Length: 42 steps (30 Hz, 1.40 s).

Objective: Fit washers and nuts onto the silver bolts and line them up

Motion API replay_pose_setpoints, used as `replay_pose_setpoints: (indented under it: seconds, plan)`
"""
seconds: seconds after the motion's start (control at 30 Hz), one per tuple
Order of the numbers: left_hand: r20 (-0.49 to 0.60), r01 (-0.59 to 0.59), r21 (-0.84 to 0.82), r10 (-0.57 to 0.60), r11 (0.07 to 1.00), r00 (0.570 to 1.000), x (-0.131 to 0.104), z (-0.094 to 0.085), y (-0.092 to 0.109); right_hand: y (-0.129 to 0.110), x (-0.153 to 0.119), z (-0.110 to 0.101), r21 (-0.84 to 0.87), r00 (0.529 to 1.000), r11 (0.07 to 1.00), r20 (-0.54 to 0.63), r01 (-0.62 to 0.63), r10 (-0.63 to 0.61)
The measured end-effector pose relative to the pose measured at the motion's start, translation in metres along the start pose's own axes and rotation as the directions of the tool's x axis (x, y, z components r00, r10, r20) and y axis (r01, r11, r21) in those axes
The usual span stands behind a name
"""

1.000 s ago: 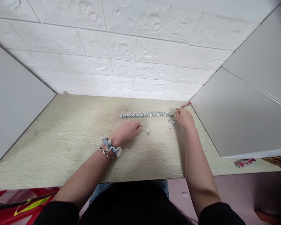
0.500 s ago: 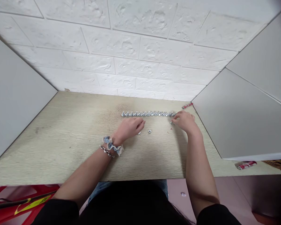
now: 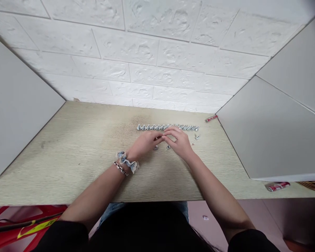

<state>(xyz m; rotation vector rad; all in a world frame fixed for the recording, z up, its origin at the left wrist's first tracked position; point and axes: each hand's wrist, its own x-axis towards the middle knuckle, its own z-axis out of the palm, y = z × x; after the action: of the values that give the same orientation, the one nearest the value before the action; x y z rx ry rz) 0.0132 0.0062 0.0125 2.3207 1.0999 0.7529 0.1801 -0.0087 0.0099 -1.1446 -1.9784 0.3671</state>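
A long row of small silvery metal pieces (image 3: 148, 127) stands across the light wooden surface. Just in front of it, my left hand (image 3: 147, 140) has its fingers pinched together on something too small to make out. My right hand (image 3: 179, 141) meets it fingertip to fingertip, thumb and fingers closed in, and what they hold is hidden. Below my left fingertips lies a small round metal piece (image 3: 155, 148), with another one (image 3: 168, 147) under my right hand. To the right, a loose screw (image 3: 197, 137) lies near the row's end.
A white brick-pattern wall (image 3: 144, 73) rises behind the wooden table (image 3: 68, 150). Grey panels stand at the left (image 3: 21, 105) and right (image 3: 275, 133). One red battery (image 3: 211, 118) lies at the back right, another (image 3: 278, 186) near the front right edge.
My right hand has moved left from the row's right end to my left fingertips. This uncovers the row's end and the loose screw. My left hand has barely moved.
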Motion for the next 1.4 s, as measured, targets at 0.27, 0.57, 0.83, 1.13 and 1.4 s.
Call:
replay_pose_setpoints:
  seconds: [0.27, 0.57, 0.83, 1.13, 1.4]
  plan:
    - [-0.308, 0.246, -0.252, -0.319, 0.936, 0.896, 0.005, -0.003, -0.004, 0.010, -0.001, -0.003, -0.137, 0.956, 0.991, 0.291, 0.007, 0.033]
    - [-0.255, 0.262, -0.538, -0.451, 0.801, 0.855, 0.005, -0.006, -0.002, 0.010, -0.006, 0.018, -0.220, 0.880, 0.973, 0.473, 0.070, 0.044]
    - [-0.214, 0.264, -0.566, -0.448, 0.781, 0.868, 0.005, -0.006, 0.000, 0.012, -0.005, 0.021, -0.178, 0.881, 0.982, 0.472, 0.066, 0.027]
    - [-0.225, 0.271, -0.550, -0.453, 0.790, 0.863, 0.006, -0.003, -0.004, 0.009, -0.005, 0.025, -0.160, 0.888, 0.987, 0.455, 0.012, 0.064]
    - [-0.227, 0.273, -0.530, -0.444, 0.803, 0.867, 0.007, -0.003, -0.007, 0.007, -0.003, 0.015, -0.092, 0.944, 0.995, 0.322, -0.041, 0.069]
